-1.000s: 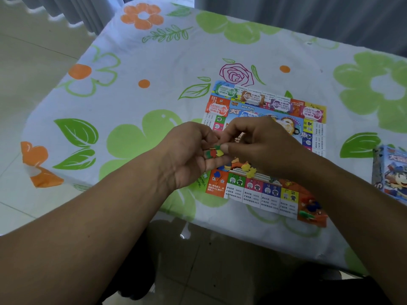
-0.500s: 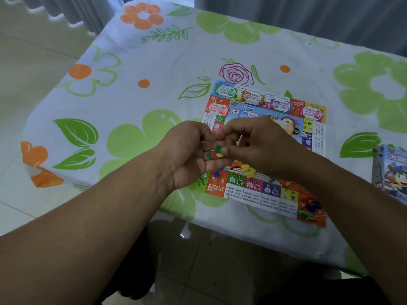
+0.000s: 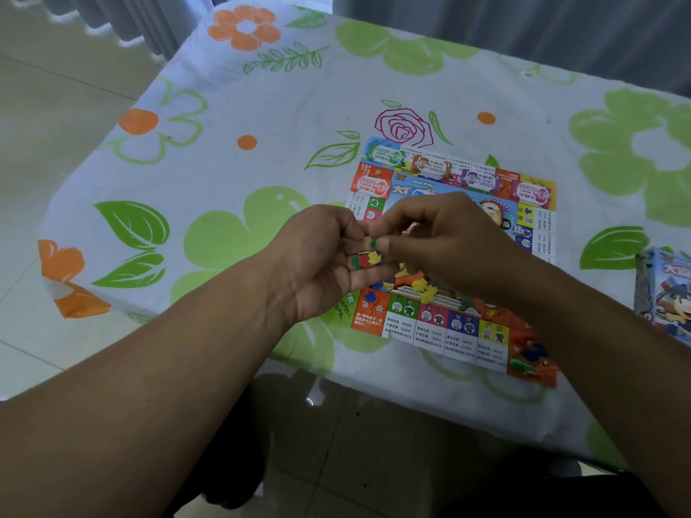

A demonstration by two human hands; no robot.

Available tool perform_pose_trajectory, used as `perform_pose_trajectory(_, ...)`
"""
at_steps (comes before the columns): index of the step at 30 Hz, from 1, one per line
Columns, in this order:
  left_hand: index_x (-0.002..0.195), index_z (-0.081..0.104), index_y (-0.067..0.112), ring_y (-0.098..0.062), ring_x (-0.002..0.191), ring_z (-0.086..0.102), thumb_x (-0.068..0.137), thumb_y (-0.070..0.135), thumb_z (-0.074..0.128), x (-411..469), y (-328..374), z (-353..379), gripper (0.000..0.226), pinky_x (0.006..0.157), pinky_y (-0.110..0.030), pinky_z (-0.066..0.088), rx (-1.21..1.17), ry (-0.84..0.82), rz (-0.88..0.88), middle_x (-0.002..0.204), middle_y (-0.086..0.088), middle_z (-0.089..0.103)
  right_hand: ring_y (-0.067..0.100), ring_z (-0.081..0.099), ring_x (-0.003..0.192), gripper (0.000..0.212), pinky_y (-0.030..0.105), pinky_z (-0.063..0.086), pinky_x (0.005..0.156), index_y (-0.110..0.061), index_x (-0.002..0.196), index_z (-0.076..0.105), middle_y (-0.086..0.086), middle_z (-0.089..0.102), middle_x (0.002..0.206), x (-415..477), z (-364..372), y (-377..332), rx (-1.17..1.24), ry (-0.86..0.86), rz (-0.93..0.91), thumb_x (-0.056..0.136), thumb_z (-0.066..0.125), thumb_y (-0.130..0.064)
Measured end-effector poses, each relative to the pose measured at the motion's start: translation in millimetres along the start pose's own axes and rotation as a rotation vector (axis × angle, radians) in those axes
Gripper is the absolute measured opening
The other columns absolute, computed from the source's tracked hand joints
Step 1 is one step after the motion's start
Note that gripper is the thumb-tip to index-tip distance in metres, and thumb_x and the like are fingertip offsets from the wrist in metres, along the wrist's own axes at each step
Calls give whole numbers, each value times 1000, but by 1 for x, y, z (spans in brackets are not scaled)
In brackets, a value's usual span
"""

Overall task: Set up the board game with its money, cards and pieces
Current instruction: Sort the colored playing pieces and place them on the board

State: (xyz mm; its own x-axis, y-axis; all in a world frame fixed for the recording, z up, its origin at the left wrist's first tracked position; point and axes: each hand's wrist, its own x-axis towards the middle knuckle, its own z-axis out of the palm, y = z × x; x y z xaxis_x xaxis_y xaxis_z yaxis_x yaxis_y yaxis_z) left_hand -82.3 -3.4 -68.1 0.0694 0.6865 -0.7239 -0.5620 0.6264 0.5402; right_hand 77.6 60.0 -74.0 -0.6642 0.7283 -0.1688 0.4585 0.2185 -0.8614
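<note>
Floral tablecloth (image 3: 261,117), white with green and orange blooms, over a table before a grey curtain (image 3: 523,20); tiled floor (image 3: 56,117) to the left

1: game board (image 3: 441,330), flat near the table's front edge, within easy reach of both hands
2: play-money notes (image 3: 430,168), a row along the board's far edge, each a different colour, likely so denominations read at a glance
3: left hand (image 3: 321,271), above the board's near-left part, fingers curled into a shallow cup that holds a cluster of small pieces (image 3: 368,260), green, yellow and red; judged to serve as a tray
4: right hand (image 3: 441,241), touching the left, thumb and forefinger pinched narrow on one green piece (image 3: 374,241); judged to be picking it from the cluster for sorting
5: yellow pieces (image 3: 426,289), loose on the board just beneath the hands
6: corner heap (image 3: 527,358), blue and green pieces at the board's near-right corner, perhaps already sorted
7: game box (image 3: 669,293), at the right of view, apart from the board, out of the working area
8: cards, none identifiable
</note>
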Motion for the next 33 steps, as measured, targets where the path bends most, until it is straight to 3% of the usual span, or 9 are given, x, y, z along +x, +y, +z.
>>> perform_pose_trajectory(4, 121, 61, -8, -34, 101, 73, 88, -5, 29, -3, 1, -1, 46, 81, -39, 62, -14, 33, -6, 110, -24, 73, 22, 58, 56, 4, 31, 46, 48, -9, 95, 71, 13, 66, 68, 4, -8, 3, 179, 126, 164, 93, 68, -11)
perform_pose_trajectory(7, 118, 61, -8, -34, 98, 74, 89, -9, 28, -6, 3, -4, 44, 81, -39, 61, -17, 51, 6, 108, -24, 73, 26, 62, 60, 7, 35, 51, 54, -11, 91, 72, 20, 72, 80, 9, -7, 9, 148, 198, 242, 92, 70, -17)
perform_pose_trajectory(11, 111, 63, -6, -33, 98, 74, 92, -11, 25, -6, 4, -7, 42, 83, -40, 60, -8, 73, 19, 104, -22, 75, 25, 66, 60, 12, 40, 56, 62, -11, 84, 72, 18, 72, 75, 15, -1, 19, -9, 198, 285, 92, 70, -19)
perform_pose_trajectory(17, 107, 64, -5, -34, 99, 74, 85, -20, 26, -7, 4, -11, 46, 80, -38, 62, -14, 80, 44, 108, -23, 74, 15, 58, 58, 14, 31, 47, 59, -11, 85, 75, 8, 70, 72, 21, 6, 28, -141, 177, 335, 94, 68, -19)
perform_pose_trajectory(26, 108, 62, -6, -35, 97, 74, 87, -18, 29, -7, 4, -12, 41, 79, -39, 62, -42, 71, 44, 108, -25, 73, 13, 64, 67, 8, 39, 58, 73, -12, 94, 74, 4, 69, 79, 18, 4, 14, -126, 258, 237, 94, 66, -12)
perform_pose_trajectory(30, 115, 61, -8, -33, 97, 74, 90, -9, 33, -8, 5, -10, 38, 83, -40, 61, -30, 38, 41, 107, -23, 74, 0, 57, 59, 6, 27, 52, 62, -12, 93, 75, 1, 68, 76, 11, 1, -9, -62, 197, 12, 90, 70, -13)
perform_pose_trajectory(33, 104, 62, -4, -28, 86, 73, 89, -4, 33, -8, 5, -6, 33, 83, -41, 61, -46, 13, 36, 100, -19, 74, -2, 55, 56, 12, 14, 43, 55, -17, 97, 76, -5, 67, 78, 3, 0, -13, -104, 59, -71, 86, 74, -12)
